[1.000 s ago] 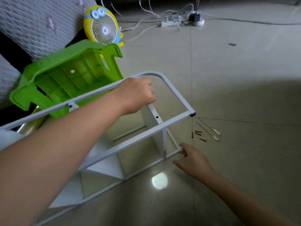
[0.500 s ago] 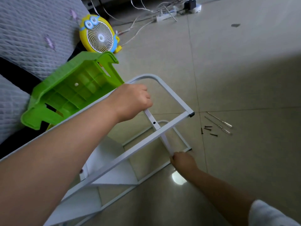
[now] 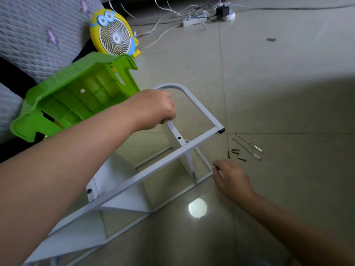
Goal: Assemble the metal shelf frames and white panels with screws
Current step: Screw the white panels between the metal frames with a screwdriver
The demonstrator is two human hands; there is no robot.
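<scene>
The white metal shelf frame (image 3: 199, 110) lies on its side on the tiled floor, with white panels (image 3: 123, 196) fixed between its two frames. My left hand (image 3: 153, 109) grips the top of an end panel (image 3: 175, 134) that has a screw hole in its edge. Lower down, my right hand (image 3: 231, 177) rests at the bottom frame's corner, fingertips pinched against the tube; whether they hold a screw is unclear. Several dark screws (image 3: 235, 153) and two screwdrivers (image 3: 248, 145) lie on the floor just beyond that hand.
An overturned green plastic stool (image 3: 76, 96) leans against the shelf on the left. Behind it stand a yellow cartoon desk fan (image 3: 114, 34) and a grey quilted sofa (image 3: 32, 33). A power strip with tangled cables (image 3: 194, 21) lies at the far edge.
My right hand moved from the foot of the end panel out to the bottom frame's corner. My left hand kept its grip on the panel's top. The camera shifted slightly.
</scene>
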